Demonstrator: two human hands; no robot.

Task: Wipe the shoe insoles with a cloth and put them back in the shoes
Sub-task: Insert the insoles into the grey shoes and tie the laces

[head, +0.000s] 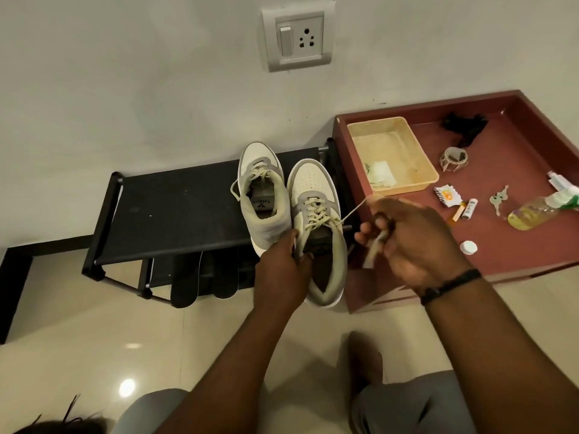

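Note:
Two grey and white sneakers stand on a black shoe rack (pixel 175 211). The left shoe (pixel 264 195) shows its insole (pixel 261 204) with a printed logo inside. My left hand (pixel 282 270) grips the inner collar edge of the right shoe (pixel 316 220), whose heel hangs over the rack's front. My right hand (pixel 413 242) pinches that shoe's lace (pixel 354 211), pulled taut to the right, and a pale strip, maybe another lace end or cloth, hangs from its fingers. The right shoe's inside is dark and its insole cannot be made out.
A maroon tray table (pixel 513 245) at right holds a beige basket (pixel 391 155), keys (pixel 498 198), a bottle (pixel 539 211), a white cap (pixel 468 247) and small items. Dark soles (pixel 203 283) show on the rack's lower shelf. A wall socket (pixel 297 37) is above.

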